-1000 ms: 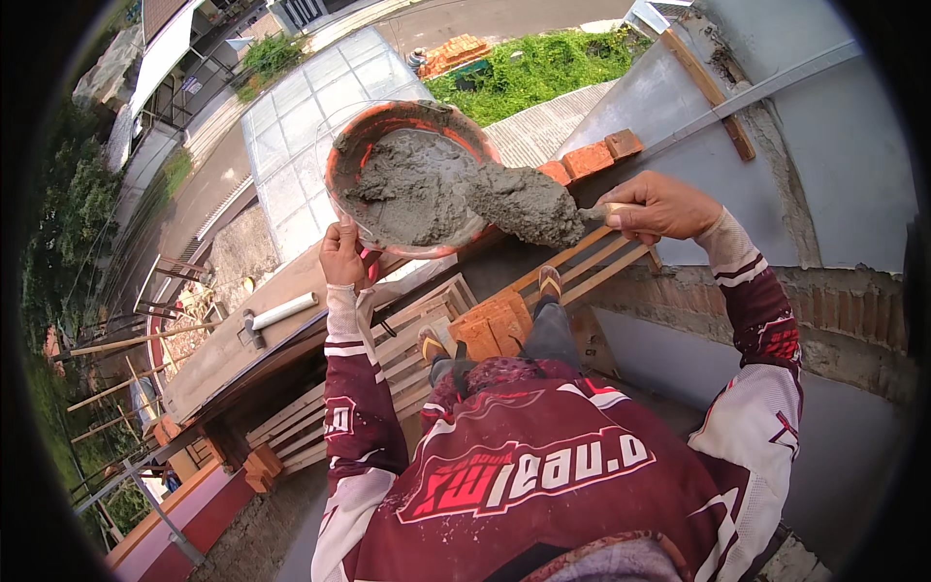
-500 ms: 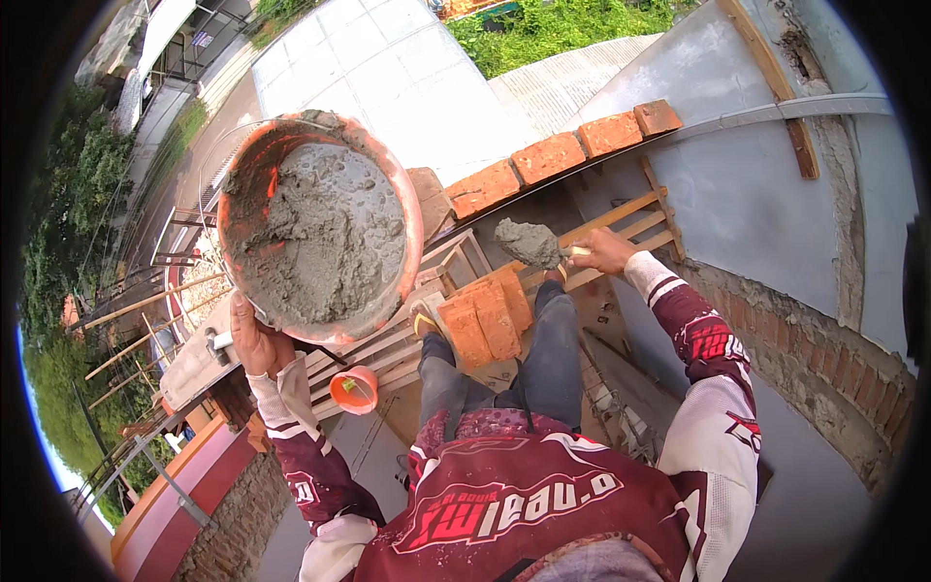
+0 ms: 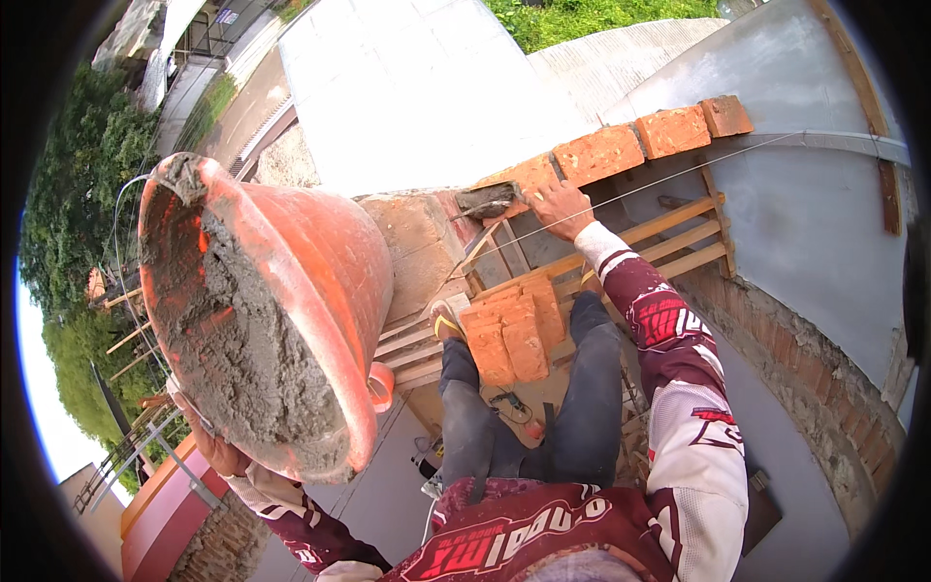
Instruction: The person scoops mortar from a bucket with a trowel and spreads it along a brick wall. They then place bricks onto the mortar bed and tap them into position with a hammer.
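A large orange bucket (image 3: pixel 325 242) is tipped on its side at the left, its mouth toward me, with wet grey mortar (image 3: pixel 242 359) inside. My left hand (image 3: pixel 218 448) grips its lower rim; part of that hand is hidden behind the bucket. In my right hand (image 3: pixel 562 209) is a trowel (image 3: pixel 488 201), fingers closed round the handle. Its blade, smeared with mortar, lies against the near end of a row of orange bricks (image 3: pixel 599 155) on the wall top. The bricks have grey mortar between them.
Several loose bricks (image 3: pixel 509 335) are stacked by my feet on wooden slats (image 3: pixel 669 238). A thin string (image 3: pixel 669 179) runs along the brick row. Behind the big bucket a small orange bucket (image 3: pixel 381 385) shows partly. Beyond the wall spreads a pale roof (image 3: pixel 417 87).
The mortar-loaded trowel has moved left and away from me onto the brick row. My left hand has tilted the bucket over and brought it nearer, lower left.
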Demonstrator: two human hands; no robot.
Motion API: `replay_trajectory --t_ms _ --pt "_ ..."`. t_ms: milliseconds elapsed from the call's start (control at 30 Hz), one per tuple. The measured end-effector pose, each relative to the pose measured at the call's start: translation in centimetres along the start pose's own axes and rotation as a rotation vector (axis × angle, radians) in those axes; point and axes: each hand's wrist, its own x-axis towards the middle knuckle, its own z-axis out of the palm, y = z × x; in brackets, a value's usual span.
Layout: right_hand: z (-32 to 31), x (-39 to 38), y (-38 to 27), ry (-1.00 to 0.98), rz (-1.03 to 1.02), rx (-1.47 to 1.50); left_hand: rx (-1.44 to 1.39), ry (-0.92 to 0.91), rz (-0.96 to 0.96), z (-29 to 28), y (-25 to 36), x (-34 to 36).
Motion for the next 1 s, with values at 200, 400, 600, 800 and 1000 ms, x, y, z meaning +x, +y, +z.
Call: replay_trajectory --t_ms 200,400,600,800,1000 --pt "0.2 -2.7 0.0 0.061 0.053 -0.049 0.115 -0.033 0.068 -1.3 -0.5 0.3" --pt "-3.9 -4.5 -2.7 -0.078 0.539 0.486 0.006 0.036 -0.028 0.5 -0.2 -0.1" --pt "-2.4 -4.3 -9.0 -0.069 0.847 0.696 0.089 -0.111 0.031 -0.9 -1.1 0.6" --pt "0.0 -2.1 -16.0 -0.073 0.903 0.78 0.062 -0.139 0.037 -1.6 -1.5 0.9" --pt "0.6 -1.6 -17.1 -0.115 0.872 0.778 -0.052 -0.018 -0.127 -0.6 -0.7 1.0"
